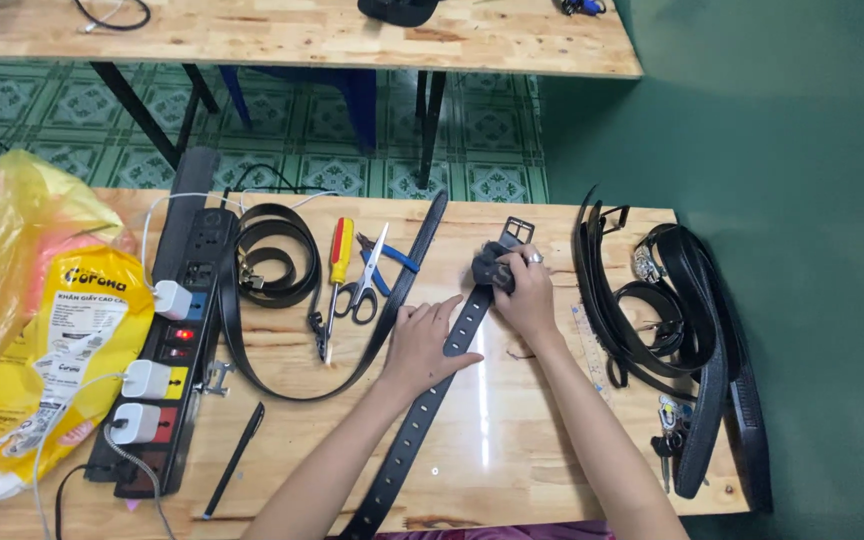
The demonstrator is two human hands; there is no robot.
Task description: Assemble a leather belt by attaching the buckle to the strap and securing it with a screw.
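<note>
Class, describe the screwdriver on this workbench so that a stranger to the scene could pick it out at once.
Start at the long black power strip on the left of the wooden table. Just right of it, past a coiled belt, lies the screwdriver, beside the scissors. It alone has a red-and-yellow handle; the scissors' grips are black.

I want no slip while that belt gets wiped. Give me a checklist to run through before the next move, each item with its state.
1. Left hand flat on the black perforated belt, pinning it to the table: ok.
2. Right hand gripping the dark cloth on the belt near the buckle: ok.
3. Belt lying straight, no twist between the hands: ok.
4. Scissors and screwdriver apart from both hands: ok.
5. Pile of other belts clear of the right forearm: ok, though close.
6. Belt's near end lying fully on the table: cannot tell, it runs out of view.
</note>
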